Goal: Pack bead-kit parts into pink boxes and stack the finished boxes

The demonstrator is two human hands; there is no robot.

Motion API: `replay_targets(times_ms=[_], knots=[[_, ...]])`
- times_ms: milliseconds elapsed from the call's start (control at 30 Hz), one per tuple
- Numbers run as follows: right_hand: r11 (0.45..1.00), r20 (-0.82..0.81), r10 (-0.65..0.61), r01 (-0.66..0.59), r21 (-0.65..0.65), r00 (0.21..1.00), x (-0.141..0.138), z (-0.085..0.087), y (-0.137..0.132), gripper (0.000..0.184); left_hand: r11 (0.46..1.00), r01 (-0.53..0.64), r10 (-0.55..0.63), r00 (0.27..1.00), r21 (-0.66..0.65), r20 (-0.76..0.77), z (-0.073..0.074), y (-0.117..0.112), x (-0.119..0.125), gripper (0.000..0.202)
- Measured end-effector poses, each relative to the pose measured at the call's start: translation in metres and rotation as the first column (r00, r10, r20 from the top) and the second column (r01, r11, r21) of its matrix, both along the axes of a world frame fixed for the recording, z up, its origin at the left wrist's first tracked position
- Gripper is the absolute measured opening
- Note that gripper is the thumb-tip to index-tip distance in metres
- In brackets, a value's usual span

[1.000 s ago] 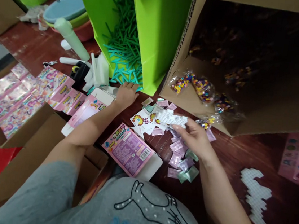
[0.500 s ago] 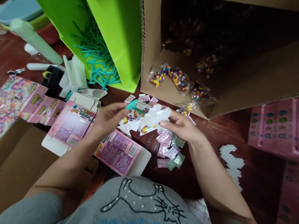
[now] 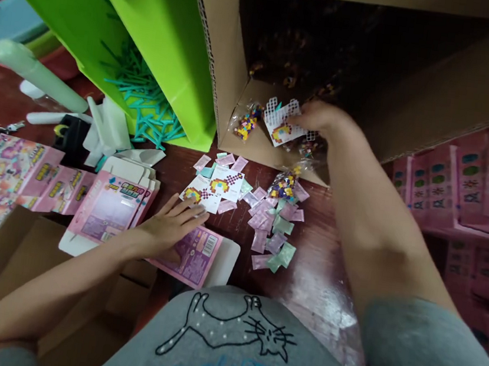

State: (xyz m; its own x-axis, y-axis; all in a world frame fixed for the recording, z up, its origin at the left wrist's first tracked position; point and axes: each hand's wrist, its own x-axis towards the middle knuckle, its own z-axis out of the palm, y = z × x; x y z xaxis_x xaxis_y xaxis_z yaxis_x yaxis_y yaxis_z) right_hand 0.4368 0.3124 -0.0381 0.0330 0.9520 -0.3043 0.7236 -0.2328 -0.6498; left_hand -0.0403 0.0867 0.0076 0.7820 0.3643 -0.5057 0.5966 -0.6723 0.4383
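My right hand (image 3: 321, 118) reaches into the mouth of the large cardboard carton. It is closed on a white grid pegboard (image 3: 274, 114) with a printed pattern card (image 3: 284, 133) against it. A bit of teal shows behind the board. Clear bags of colourful beads (image 3: 248, 125) lie beside and below that hand. My left hand (image 3: 172, 227) is open, fingers spread, over a pink flattened box (image 3: 200, 255). Its fingertips reach the lower edge of the pattern cards (image 3: 227, 182) on the floor. Whether they press on the cards I cannot tell.
Small pink and green sachets (image 3: 281, 226) lie scattered on the dark floor, with a bead bag (image 3: 285, 183) among them. A green bag (image 3: 154, 47) holds teal sticks (image 3: 154, 115). Pink box stacks (image 3: 472, 175) stand right; another pink carton (image 3: 112, 208) lies left.
My right hand has moved up and away into the carton with the pegboard. My left hand has let go of the teal piece and come down, spread, over the pink box.
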Motion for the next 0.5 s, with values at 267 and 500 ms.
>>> replay_targets(times_ms=[267, 500], knots=[[0.999, 0.129, -0.048, 0.049, -0.006, 0.991, -0.041, 0.001, -0.021, 0.029, 0.98, -0.075, 0.05, 0.989, 0.182, 0.142, 0.015, -0.031, -0.007, 0.064], [0.936, -0.203, 0.348, -0.329, 0.121, 0.915, -0.04, 0.118, -0.144, 0.071, 1.0, 0.008, -0.008, 0.995, 0.004, 0.102, 0.004, -0.051, -0.001, 0.126]])
